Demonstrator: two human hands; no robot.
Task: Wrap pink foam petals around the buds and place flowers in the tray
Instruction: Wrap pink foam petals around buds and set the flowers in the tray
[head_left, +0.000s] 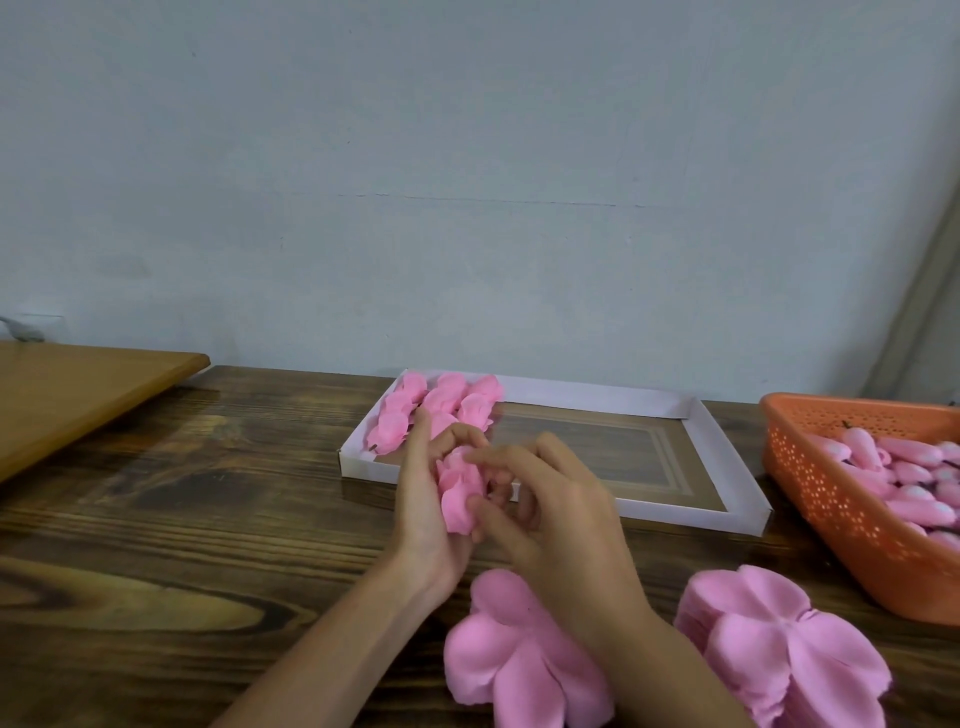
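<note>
Your left hand (423, 514) cups the foam flower (457, 493), your right hand (561, 519) pinches its petals; it looks soft and crushable, so hold gently at the base.

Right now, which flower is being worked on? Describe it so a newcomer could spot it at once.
On the dark wooden table, find the shallow white tray by the wall. At its near-left edge, the left hand and right hand hold one pink flower between them. Unlike the finished flowers lying in the tray's far-left corner, it is up in the fingers.
</note>
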